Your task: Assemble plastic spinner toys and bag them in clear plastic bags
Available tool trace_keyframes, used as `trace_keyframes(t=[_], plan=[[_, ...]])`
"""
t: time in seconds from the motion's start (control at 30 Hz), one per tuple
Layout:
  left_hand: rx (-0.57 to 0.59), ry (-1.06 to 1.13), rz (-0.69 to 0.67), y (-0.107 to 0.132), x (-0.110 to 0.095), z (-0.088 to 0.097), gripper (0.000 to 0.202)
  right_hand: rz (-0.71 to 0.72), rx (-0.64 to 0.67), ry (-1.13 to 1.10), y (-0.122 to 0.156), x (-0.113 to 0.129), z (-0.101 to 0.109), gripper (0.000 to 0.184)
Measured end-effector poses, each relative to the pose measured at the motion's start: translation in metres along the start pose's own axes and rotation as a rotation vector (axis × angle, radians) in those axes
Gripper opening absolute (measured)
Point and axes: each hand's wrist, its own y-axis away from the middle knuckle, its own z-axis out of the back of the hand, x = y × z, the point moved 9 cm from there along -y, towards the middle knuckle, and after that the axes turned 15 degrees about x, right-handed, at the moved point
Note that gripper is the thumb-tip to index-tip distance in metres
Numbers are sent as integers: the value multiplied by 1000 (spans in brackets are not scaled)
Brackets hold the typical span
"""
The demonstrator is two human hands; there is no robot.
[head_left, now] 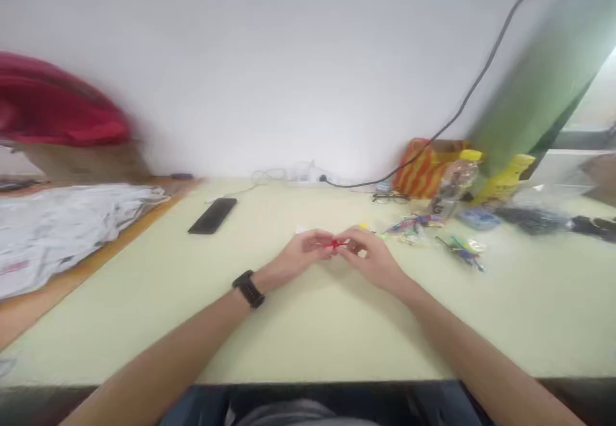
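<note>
My left hand (304,250), with a black watch on its wrist, meets my right hand (368,253) over the middle of the pale table. Between their fingertips is a small red piece (335,244), pinched from both sides. It is too small and blurred for me to tell its kind. Just behind my right hand a bit of something yellow (363,226) shows. Something white peeks out behind my left hand.
A black phone (212,215) lies to the left, near white bags (72,233). On the right are small colourful packets (464,251), eyeglasses (391,197), a clear bottle (455,185), a yellow bottle (505,181) and a striped bag (418,168). A grey cable runs to a socket strip (308,172).
</note>
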Motion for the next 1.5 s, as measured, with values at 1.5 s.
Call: trace_keyframes(t=[1.5], plan=[[-87,-79,1,3,-5,10,30,-113,133,-409,4,-3,-17,15]])
